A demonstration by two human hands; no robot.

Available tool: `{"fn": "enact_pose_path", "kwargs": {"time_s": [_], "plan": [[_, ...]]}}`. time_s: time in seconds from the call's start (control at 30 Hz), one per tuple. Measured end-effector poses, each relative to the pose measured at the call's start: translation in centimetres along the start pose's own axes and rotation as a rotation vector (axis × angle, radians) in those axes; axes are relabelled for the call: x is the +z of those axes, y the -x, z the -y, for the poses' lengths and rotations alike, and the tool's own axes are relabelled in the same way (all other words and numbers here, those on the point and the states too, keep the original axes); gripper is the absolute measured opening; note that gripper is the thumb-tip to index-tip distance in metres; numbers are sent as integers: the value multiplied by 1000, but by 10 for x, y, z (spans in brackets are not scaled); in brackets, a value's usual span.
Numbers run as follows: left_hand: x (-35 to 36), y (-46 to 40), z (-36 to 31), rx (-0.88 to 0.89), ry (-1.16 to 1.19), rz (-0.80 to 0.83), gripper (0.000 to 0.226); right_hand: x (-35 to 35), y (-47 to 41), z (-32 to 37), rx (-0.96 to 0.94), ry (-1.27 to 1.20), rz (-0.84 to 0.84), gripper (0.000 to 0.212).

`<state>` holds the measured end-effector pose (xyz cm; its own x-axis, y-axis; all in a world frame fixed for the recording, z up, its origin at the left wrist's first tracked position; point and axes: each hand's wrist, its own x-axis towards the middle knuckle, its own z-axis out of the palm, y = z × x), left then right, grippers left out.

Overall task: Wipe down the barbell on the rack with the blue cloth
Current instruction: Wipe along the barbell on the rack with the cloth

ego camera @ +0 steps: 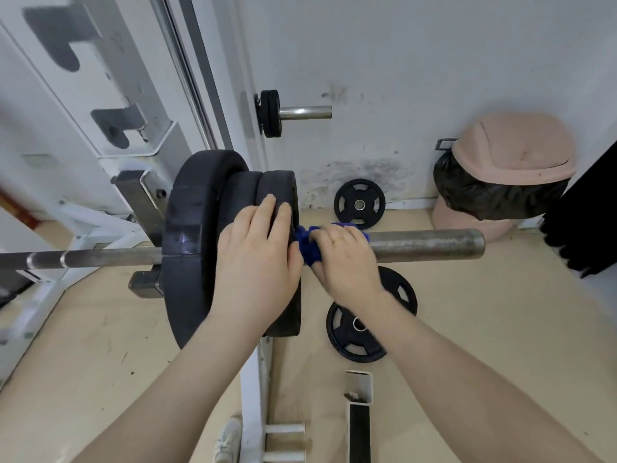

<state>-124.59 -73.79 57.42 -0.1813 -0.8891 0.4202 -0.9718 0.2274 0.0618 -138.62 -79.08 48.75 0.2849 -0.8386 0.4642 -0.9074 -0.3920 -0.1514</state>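
The barbell (430, 243) lies across the white rack (140, 135), its steel sleeve end pointing right. Three black weight plates (190, 235) sit on the sleeve. My left hand (257, 259) rests flat on the outer plates, fingers straight over their rims. My right hand (347, 262) grips the blue cloth (305, 245), wrapped around the sleeve just right of the plates. Most of the cloth is hidden under my fingers.
Three loose black plates are near the wall: one leaning (360, 203), two flat on the floor (355, 332). A pink bin with a black bag (507, 168) stands at the right. A plate peg (300, 112) juts from the rack post.
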Motion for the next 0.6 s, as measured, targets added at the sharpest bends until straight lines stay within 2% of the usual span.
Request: {"fn": "enact_pose_path", "kwargs": {"time_s": [0.07,0.17,0.23,0.33,0.4,0.43,0.5,0.6], "plan": [[3,2,-2,-3,-13,-13,48,-17,-22,-14,90,-55,217,26],[8,5,-4,-7,-60,-44,43,-22,-56,-22,270,-129,479,28],[10,3,-3,-5,-55,-55,42,-20,-59,-20,270,-118,483,29],[11,2,-4,-15,-50,-48,42,-9,-22,-18,121,17,154,27],[11,1,-6,-3,-68,-31,43,-5,-2,-16,59,97,10,29],[12,1,-8,20,-77,-18,43,-4,-4,-18,71,101,12,28],[10,0,-13,93,-86,-13,46,-8,-22,-20,176,17,124,24],[11,-2,-30,204,-40,-31,53,-16,-51,-41,326,-170,415,18]]}}
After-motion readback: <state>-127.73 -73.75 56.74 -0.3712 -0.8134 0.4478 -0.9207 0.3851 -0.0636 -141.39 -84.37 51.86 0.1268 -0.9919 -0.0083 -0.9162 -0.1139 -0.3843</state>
